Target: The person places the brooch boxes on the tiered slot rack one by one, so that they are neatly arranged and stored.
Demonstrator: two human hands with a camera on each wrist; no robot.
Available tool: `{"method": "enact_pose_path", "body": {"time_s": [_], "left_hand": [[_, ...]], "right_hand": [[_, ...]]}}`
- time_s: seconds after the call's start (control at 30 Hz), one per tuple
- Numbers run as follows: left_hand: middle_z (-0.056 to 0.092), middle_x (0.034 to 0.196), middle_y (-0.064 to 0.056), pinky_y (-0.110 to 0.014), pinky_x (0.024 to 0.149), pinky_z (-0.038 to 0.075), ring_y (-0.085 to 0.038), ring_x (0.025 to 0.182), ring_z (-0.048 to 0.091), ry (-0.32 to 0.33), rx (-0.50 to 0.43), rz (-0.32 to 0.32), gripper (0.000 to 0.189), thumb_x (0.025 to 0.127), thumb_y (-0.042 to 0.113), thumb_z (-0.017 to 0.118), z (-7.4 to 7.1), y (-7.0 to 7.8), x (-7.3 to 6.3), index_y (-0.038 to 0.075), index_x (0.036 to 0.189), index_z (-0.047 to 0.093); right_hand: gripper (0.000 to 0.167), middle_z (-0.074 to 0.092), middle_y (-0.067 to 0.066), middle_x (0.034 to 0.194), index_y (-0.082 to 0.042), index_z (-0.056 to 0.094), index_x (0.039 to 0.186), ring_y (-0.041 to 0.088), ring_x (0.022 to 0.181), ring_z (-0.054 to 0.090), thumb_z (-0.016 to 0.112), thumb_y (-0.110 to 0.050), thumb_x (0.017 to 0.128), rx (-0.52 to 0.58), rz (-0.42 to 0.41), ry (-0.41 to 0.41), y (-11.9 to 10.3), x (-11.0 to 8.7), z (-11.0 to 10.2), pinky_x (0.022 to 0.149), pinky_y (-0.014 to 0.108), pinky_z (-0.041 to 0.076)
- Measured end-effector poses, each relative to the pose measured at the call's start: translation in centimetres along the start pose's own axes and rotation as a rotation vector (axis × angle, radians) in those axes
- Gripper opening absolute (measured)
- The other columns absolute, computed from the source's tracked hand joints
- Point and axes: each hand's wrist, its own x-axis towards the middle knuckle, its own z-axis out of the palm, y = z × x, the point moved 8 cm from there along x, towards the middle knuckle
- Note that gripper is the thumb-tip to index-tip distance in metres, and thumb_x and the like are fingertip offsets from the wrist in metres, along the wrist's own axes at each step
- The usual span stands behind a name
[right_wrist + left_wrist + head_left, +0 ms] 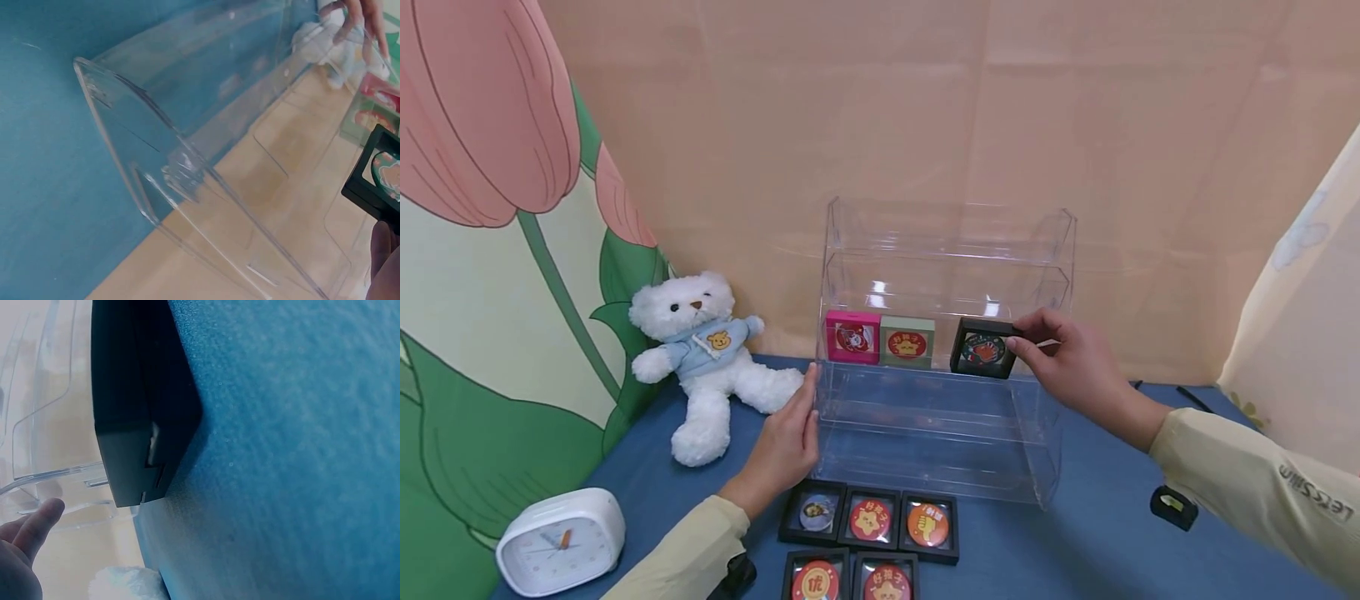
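A clear plastic tiered display rack (pixel 925 475) stands on the blue cloth. My right hand (pixel 1078 367) pinches the right edge of a black framed badge case (pixel 983 354), held slightly tilted at a middle tier. The same black case (pixel 365 190) shows at the right edge of the right wrist view. Left of it on that tier, a pink case (pixel 853 357) and a pale green case (pixel 887 360) sit side by side. My left hand (pixel 786 442) rests against the rack's left side with fingers extended.
Several black framed badge cases (pixel 871 546) lie in two rows before the rack. A white teddy bear (pixel 703 417) in a blue hoodie sits at the left, behind a white alarm clock (pixel 561 542). A peach backdrop (pixel 925 100) hangs behind the rack.
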Motion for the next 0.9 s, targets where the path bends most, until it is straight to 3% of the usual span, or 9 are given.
{"method": "enact_pose_path", "body": {"time_s": [0.4,0.67,0.9], "left_hand": [[0.034,0.147,-0.016,-0.04,0.095,0.04,-0.031,0.127,0.042,0.004,-0.007,0.0,0.077,0.085,-0.007,0.063,0.1,0.0,-0.1,-0.002,0.149,0.021],[0.035,0.148,-0.015,-0.039,0.095,0.04,-0.03,0.126,0.043,0.003,-0.009,-0.004,0.077,0.085,-0.006,0.062,0.1,0.0,-0.1,0.0,0.149,0.02],[0.034,0.148,-0.015,-0.038,0.094,0.04,-0.031,0.125,0.043,-0.001,-0.009,-0.01,0.077,0.086,-0.005,0.062,0.1,-0.1,-0.1,0.001,0.15,0.019]], "right_hand": [[0.019,0.064,0.007,0.093,-0.005,0.061,0.105,0.023,0.081,0.064,0.067,-0.013,0.089,-0.005,0.012,0.022,0.1,1.6,1.0,0.071,0.04,0.056],[0.016,0.065,0.009,0.09,-0.003,0.061,0.099,0.025,0.081,0.066,0.069,-0.01,0.087,-0.027,-0.028,0.054,-0.3,2.0,2.0,0.071,0.041,0.056],[0.014,0.065,0.008,0.09,-0.004,0.062,0.1,0.024,0.079,0.065,0.068,-0.01,0.088,-0.037,-0.016,0.014,0.1,2.2,3.0,0.068,0.04,0.056]]}}
